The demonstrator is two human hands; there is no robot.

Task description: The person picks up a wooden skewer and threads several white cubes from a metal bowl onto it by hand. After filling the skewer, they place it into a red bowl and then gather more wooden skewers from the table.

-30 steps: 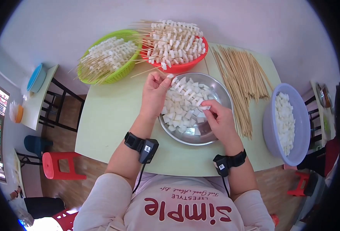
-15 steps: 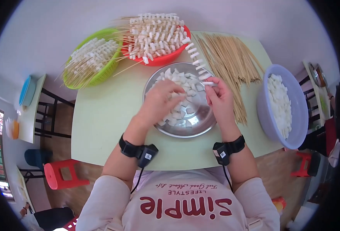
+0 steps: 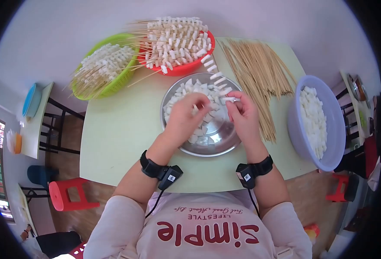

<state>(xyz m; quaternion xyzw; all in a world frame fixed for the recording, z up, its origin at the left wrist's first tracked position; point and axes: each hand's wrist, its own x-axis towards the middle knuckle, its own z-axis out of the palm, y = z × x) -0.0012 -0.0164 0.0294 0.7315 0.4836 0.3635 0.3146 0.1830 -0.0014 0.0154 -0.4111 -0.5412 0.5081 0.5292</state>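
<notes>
A skewer threaded with several flat white pieces, of a food I cannot identify, is held in my right hand between thumb and fingers. It slants up and left over the rim of a round steel bowl. Loose white chunks lie inside the bowl, mostly on its left side. Above them my left hand has its fingers bent toward the thumb in a pinch, close to the near end of the skewer. What sits between those fingertips is hidden.
Filled skewers pile up in a green basket and a red basket at the back left. Bare bamboo sticks lie behind the right hand. A lavender basin with white pieces stands at the table's right edge.
My left hand has come out from over the chunks, moving right and nearer the skewer. My right hand has shifted slightly left, still gripping the skewer.
</notes>
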